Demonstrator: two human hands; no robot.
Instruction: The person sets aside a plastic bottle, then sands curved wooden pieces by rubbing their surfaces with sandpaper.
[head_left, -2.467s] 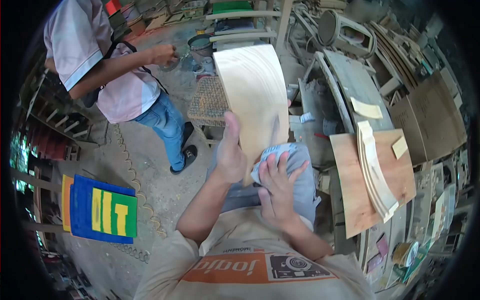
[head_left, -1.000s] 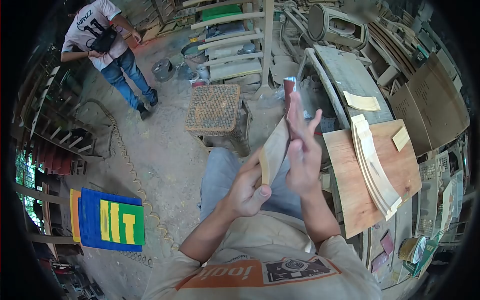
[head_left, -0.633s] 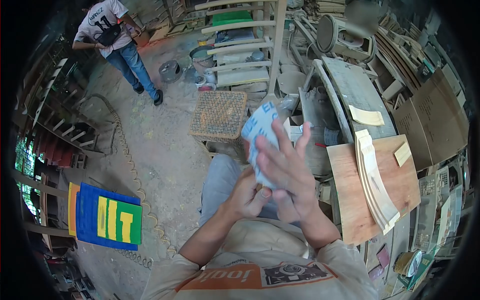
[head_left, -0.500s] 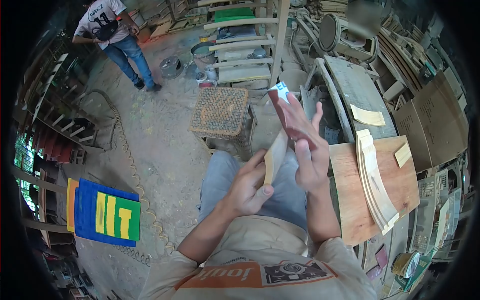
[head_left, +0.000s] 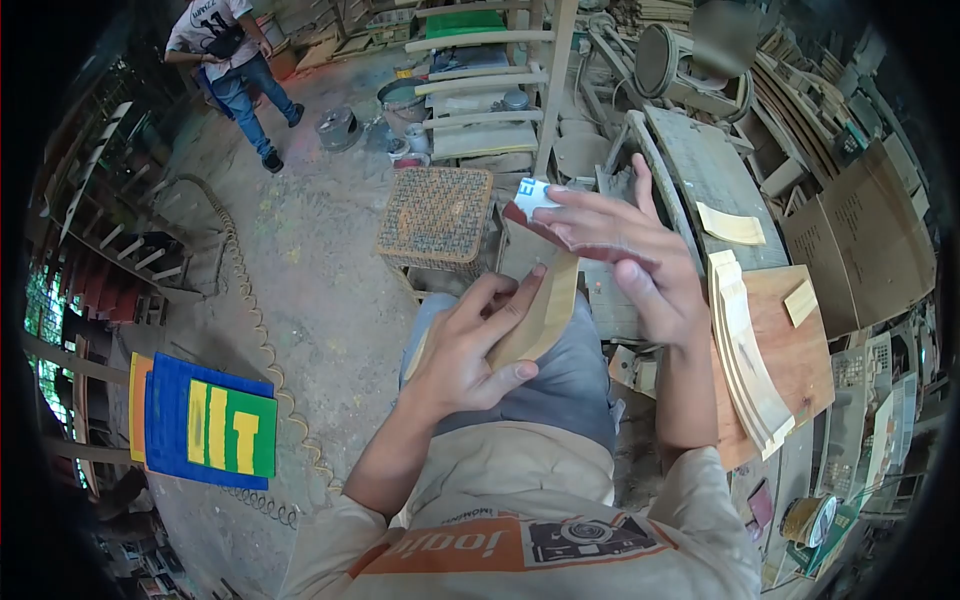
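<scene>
My left hand [head_left: 468, 345] is closed around a pale curved wooden slat [head_left: 548, 318], its thumb along the near edge and its fingers on the far side. The slat is tilted above my lap. In my right hand [head_left: 635, 245] is a reddish-brown sheet of sandpaper [head_left: 580, 243], folded, with white backing and blue print showing at one end. The sandpaper meets or nearly meets the slat's upper end. My right fingers lie stretched along the sheet, the thumb below it.
Several similar curved slats [head_left: 748, 350] are stacked on a plywood board [head_left: 800, 365] at my right. A woven-top stool [head_left: 437, 215] stands in front of me. Painted boards [head_left: 212, 420] are at left, near a coiled hose [head_left: 243, 300]. Another person [head_left: 225, 60] is at the far left.
My right hand has turned, so the sandpaper lies more sideways, and shifted right. My left hand has moved left and tilted the slat, showing more of its face. The other person has stepped.
</scene>
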